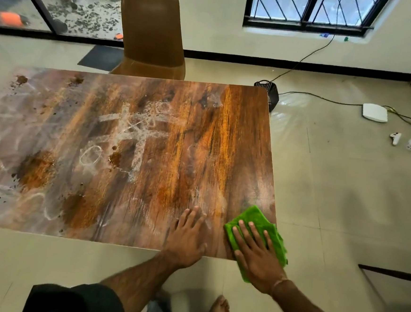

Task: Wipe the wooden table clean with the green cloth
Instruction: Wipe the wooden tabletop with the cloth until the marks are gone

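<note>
Green cloth [258, 225] lies at the table's [200, 140] five o'clock corner, pressed flat under the spread right hand [257, 254] to scrub. Left hand [188, 235], fingers together, braces palm-down beside it. Chalk marks [133, 128] and brown stains [36, 167] remain toward nine o'clock.

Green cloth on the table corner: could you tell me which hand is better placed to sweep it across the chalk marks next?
Right: the right hand lies flat on the green cloth; the left hand rests on bare table.
</note>
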